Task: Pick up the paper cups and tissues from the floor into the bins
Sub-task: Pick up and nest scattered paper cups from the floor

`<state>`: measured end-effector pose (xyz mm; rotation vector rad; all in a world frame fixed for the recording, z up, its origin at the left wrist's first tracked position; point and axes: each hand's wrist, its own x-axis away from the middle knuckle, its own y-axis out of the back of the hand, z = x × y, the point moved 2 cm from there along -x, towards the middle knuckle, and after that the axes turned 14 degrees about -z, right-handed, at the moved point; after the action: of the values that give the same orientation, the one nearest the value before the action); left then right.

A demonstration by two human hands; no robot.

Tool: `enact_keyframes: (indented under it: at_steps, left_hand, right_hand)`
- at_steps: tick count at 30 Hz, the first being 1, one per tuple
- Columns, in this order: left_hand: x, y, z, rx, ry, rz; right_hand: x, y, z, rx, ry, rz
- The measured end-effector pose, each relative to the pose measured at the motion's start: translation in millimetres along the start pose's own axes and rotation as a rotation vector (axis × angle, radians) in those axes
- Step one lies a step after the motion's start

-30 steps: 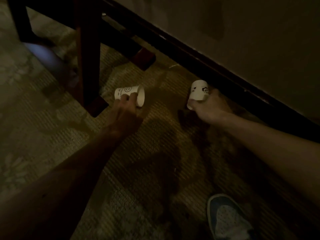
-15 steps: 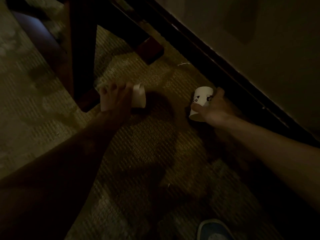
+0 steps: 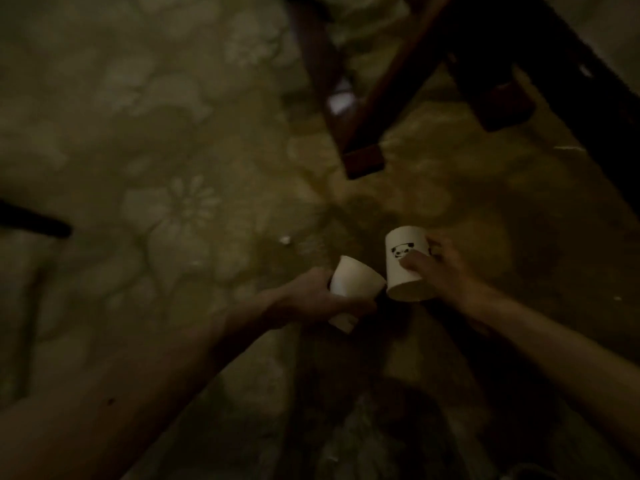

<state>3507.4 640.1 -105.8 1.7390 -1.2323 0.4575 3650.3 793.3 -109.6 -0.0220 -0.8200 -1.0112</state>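
Panda cup (image 3: pixel 405 242): right hand (image 3: pixel 446 271) | plain cup (image 3: pixel 356 282): left hand (image 3: pixel 311 299) | edges adjacent

First cup (image 3: pixel 355 284) sat in my left hand (image 3: pixel 313 301), just left of second cup (image 3: pixel 403 271) in my right hand (image 3: pixel 446 273); chair leg (image 3: pixel 365 157) stood beyond both.

I'm counting two paper cups, plain cup (image 3: pixel 355 282) and panda cup (image 3: pixel 401 283); two hands, left hand (image 3: pixel 308 296) and right hand (image 3: pixel 446 271); two wooden legs (image 3: pixel 363 159) toward one o'clock.

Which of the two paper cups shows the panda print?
The right-hand cup, held with its mouth toward the camera, has it; the left-hand cup shows only plain white.
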Motion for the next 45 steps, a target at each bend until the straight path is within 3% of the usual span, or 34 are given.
enact_keyframes:
  at_steps: [3, 11, 15, 21, 32, 36, 41, 45]
  left_hand:
    - [36, 27, 45, 0.256, 0.085, -0.052]
    - [128, 98, 125, 0.781, 0.152, -0.301]
    - [174, 137, 107, 0.895, 0.111, -0.434]
    - [259, 203, 29, 1.157, 0.034, -0.716]
    - [502, 364, -143, 1.39, -0.143, -0.876]
    - [614, 438, -192, 1.354, -0.208, -0.892]
    - [741, 497, -214, 1.196, -0.261, -0.934]
    - [805, 506, -205, 1.15, -0.221, -0.891]
  right_hand:
    - [28, -45, 21, -0.03, -0.059, 0.126]
    - [123, -136, 78, 0.057, 0.002, 0.446]
    - [173, -150, 125, -0.031, 0.073, 0.604]
    - [262, -127, 216, -0.185, 0.126, 0.659]
    - [482, -20, 453, -0.222, 0.311, 0.532]
    - [579, 12, 552, -0.197, 0.423, 0.554]
    - [679, 33, 623, -0.051, 0.566, 0.606]
    - [722, 29, 640, -0.004, 0.64, 0.687]
